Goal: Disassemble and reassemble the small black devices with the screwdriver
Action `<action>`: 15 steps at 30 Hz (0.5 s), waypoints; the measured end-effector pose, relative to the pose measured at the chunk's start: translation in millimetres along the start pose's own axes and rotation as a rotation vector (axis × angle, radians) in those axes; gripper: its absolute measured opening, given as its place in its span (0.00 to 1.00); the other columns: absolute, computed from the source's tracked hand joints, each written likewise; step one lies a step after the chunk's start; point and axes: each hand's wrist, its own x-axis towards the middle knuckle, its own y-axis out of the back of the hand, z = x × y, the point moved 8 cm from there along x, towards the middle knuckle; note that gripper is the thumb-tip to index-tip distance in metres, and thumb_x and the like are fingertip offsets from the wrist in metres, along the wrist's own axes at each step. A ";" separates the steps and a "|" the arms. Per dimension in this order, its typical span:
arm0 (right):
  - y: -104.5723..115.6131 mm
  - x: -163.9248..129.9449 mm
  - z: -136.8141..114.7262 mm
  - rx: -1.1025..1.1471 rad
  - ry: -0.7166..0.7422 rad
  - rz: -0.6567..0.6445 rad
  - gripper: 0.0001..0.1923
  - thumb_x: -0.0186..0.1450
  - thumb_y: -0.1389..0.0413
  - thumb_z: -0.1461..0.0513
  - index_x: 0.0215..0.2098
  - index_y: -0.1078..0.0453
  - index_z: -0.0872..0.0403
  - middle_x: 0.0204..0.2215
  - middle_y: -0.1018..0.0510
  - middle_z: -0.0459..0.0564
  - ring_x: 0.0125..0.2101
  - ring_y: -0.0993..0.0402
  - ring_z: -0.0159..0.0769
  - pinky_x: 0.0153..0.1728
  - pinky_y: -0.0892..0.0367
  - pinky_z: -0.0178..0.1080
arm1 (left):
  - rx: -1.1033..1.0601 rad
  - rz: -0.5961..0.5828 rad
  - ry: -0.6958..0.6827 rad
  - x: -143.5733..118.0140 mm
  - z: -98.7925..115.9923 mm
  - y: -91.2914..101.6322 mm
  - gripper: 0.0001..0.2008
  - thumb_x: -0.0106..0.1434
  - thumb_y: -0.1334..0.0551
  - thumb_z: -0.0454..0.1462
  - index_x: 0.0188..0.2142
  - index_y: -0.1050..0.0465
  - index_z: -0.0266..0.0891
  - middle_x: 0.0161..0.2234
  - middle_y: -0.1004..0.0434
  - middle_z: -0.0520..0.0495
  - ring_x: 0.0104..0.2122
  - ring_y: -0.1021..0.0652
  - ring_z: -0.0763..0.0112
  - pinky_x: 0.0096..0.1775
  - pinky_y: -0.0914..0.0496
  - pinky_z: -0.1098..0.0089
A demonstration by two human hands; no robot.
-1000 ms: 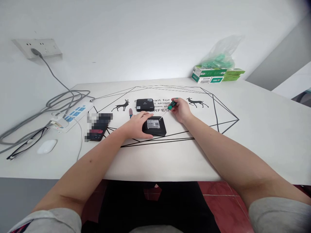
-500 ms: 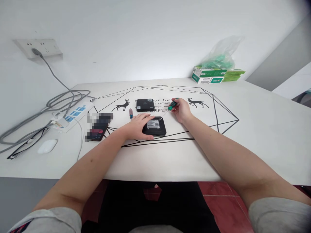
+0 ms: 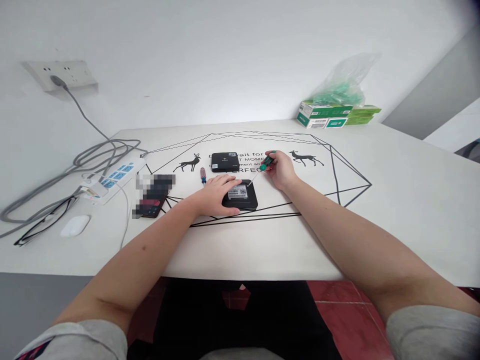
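Observation:
A flat black square box (image 3: 245,202) with a white printed label lies on the table. My left hand (image 3: 215,196) grips it from the left, thumb along the near edge and fingers over the far side, covering its left part. In my right hand (image 3: 280,170) is a screwdriver (image 3: 267,163) with a green handle, tilted so that its thin shaft runs down to the box's far right area. Whether the tip sits in a screw is too small to tell. A second screwdriver (image 3: 203,174), with a red and blue handle, lies beyond my left hand.
Another black box (image 3: 225,162) rests behind the labelled one. To the left are a phone (image 3: 154,197), a power strip (image 3: 122,175) with grey cables, glasses (image 3: 45,221) and a white mouse-like object (image 3: 75,226). Green and white cartons (image 3: 325,111) stand at the back right under a plastic bag (image 3: 343,82).
The whole view has shifted very slightly. Both hands, the screwdriver and the box keep nearly the same positions to one another.

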 end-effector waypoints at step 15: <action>4.9 3.1 0.3 -0.078 0.027 0.081 0.07 0.59 0.38 0.61 0.33 0.32 0.49 0.18 0.29 0.39 0.15 0.38 0.27 0.15 0.41 0.30 | 0.074 -0.096 0.097 9.6 5.2 -10.8 0.49 0.66 0.35 0.63 0.80 0.45 0.53 0.82 0.54 0.38 0.79 0.50 0.34 0.74 0.53 0.33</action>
